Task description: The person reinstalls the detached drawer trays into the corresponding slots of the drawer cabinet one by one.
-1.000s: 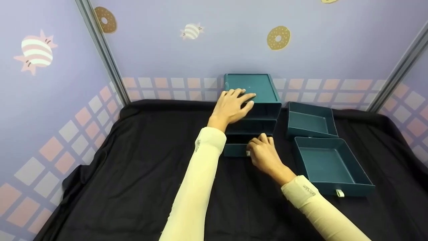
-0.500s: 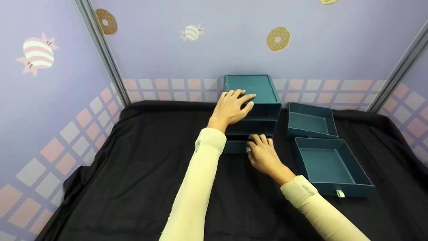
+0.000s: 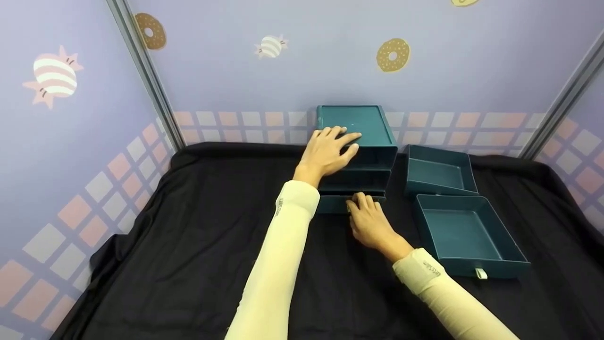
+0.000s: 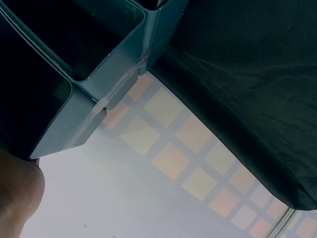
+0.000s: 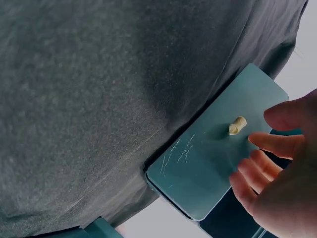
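Observation:
A dark teal cabinet (image 3: 363,118) stands against the back wall, its upper two compartments without drawers. My left hand (image 3: 325,153) rests on the left front of its top with fingers spread; a bit of that hand also shows at the cabinet's edge in the left wrist view. In the lowest compartment sits a drawer (image 3: 331,205), nearly flush with the cabinet. My right hand (image 3: 372,224) touches this drawer's front near the upper edge. In the right wrist view, its fingers (image 5: 267,145) lie loosely bent beside the pale pull tab (image 5: 237,125), not round it.
Two loose teal drawers lie right of the cabinet: a rear one (image 3: 436,172) and, touching it, a front one (image 3: 465,231) with a pale tab. Black cloth (image 3: 212,245) covers the table. Patterned walls (image 3: 330,61) enclose the back and sides.
The lowest drawer has slid back into the cabinet, and my right hand has moved with it, its fingers loosening from the tab. My left hand has stayed on the cabinet top.

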A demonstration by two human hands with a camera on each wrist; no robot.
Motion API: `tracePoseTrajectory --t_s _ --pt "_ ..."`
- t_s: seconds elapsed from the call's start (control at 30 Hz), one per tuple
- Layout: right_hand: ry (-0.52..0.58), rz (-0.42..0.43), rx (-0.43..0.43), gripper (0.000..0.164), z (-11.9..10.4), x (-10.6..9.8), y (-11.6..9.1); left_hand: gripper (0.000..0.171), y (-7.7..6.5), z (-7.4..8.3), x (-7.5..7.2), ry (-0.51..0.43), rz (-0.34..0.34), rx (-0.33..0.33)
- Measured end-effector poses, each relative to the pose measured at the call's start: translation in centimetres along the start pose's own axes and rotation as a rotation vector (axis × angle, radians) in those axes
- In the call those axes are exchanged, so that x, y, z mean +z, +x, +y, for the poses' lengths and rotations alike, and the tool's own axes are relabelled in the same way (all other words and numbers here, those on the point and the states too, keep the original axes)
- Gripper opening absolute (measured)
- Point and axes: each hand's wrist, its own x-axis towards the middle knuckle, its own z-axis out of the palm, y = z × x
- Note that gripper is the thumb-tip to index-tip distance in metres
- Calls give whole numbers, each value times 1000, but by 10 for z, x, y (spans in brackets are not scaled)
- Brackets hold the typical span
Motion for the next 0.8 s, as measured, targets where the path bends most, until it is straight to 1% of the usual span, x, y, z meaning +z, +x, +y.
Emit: tracePoseTrajectory --t_s 0.17,0.37,0.43,0.63,0.8 --pt "41 -57 31 44 -1 1 -6 52 1 1 1 -10 -9 1" --pt "78 -152 77 41 -4 2 -5 54 -1 -3 1 -38 -20 -1" --pt "87 -171 92 43 -4 2 -4 56 -1 -5 1 -45 -21 -4" --pt "85 -225 129 53 -4 4 -3 55 1 -6 -1 -74 -5 17" --pt "81 -264 147 57 -5 4 -3 54 2 -5 0 -64 9 35"
